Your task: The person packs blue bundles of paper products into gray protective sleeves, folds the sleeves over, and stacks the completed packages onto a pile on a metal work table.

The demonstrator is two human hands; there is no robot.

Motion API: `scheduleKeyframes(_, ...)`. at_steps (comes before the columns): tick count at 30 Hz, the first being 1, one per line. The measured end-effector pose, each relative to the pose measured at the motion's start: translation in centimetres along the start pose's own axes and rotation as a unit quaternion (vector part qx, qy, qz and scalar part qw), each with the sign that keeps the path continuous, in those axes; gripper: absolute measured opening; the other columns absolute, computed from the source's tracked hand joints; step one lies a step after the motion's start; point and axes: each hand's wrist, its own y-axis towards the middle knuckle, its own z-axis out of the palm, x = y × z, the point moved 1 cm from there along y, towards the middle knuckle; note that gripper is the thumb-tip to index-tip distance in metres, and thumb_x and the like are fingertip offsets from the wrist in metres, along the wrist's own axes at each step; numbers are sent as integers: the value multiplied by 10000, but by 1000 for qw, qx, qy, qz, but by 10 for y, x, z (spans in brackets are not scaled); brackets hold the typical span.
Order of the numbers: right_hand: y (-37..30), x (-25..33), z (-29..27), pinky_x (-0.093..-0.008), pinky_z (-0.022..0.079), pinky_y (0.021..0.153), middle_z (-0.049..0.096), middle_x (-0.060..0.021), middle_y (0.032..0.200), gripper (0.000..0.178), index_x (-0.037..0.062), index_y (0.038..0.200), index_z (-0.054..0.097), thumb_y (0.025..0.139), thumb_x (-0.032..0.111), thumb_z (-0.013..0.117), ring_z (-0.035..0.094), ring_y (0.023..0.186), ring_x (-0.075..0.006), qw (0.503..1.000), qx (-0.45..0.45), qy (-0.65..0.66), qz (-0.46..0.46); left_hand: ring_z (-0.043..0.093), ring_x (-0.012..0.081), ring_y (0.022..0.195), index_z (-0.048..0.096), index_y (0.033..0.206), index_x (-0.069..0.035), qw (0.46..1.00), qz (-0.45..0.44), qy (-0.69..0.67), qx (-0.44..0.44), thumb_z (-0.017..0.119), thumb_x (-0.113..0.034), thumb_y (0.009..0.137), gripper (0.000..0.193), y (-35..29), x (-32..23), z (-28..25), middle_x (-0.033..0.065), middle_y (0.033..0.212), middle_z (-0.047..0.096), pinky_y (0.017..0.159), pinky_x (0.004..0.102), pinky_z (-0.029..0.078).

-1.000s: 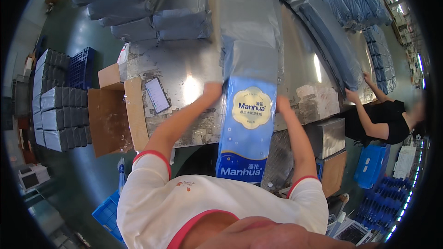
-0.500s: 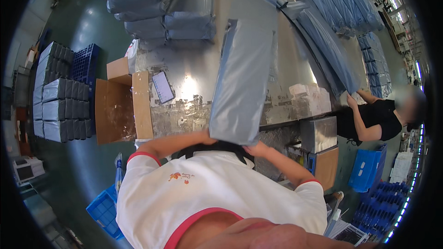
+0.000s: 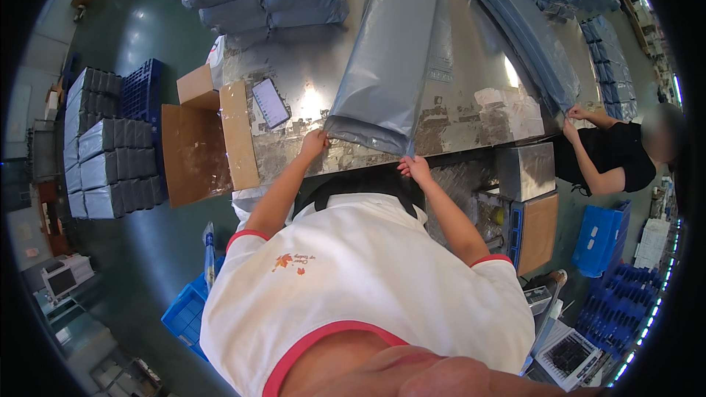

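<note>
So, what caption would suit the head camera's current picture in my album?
Left hand and right hand hold the near corners of a grey bag lying on a metal table.

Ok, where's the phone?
In the head view, the phone lies left of centre on the metal table, between the open carton and the held grey bag.

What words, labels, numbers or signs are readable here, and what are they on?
White shirt: small lettering beside the orange leaves, left unquoted here.
Phone: screen contents too small to read.
Gray bag: faint marks near its right edge, too small to read.
I see no other clearly readable text.
</note>
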Motion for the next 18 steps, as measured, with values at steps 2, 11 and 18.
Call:
scheduleKeyframes(2, -9, -1, 13, -192, 420, 462, 602, -83, 721, 226, 11, 858, 559, 822, 202, 445, 544, 536, -105, 999, 23, 36, 12, 596, 225, 581, 569, 833, 48, 976, -62, -203, 50, 424, -206, 819, 294, -21, 24, 6, 157, 665, 592, 505, 285, 459)
scheduleKeyframes(11, -53, 26, 45, -193, 422, 632, 600, -58, 883, 300, 20, 1029, 524, 763, 158, 531, 552, 720, -90, 975, 221, 3, 23, 548, 121, 646, 590, 798, -25, 934, 23, -301, -190, 459, -125, 760, 169, -95, 111, -134, 63, 756, 596, 551, 229, 439)
scheduleKeyframes(18, -42, 45, 3, -242, 444, 590, 592, -72, 866, 277, -6, 983, 529, 779, 182, 525, 556, 732, -122, 976, 155, -117, -98, 66, 457, 1194, 121, 1283, -53, 774, -323, 303, -452, 534, -230, 689, 746, -126, 52, -264, 315, 1290, 13, 924, 544, 151)
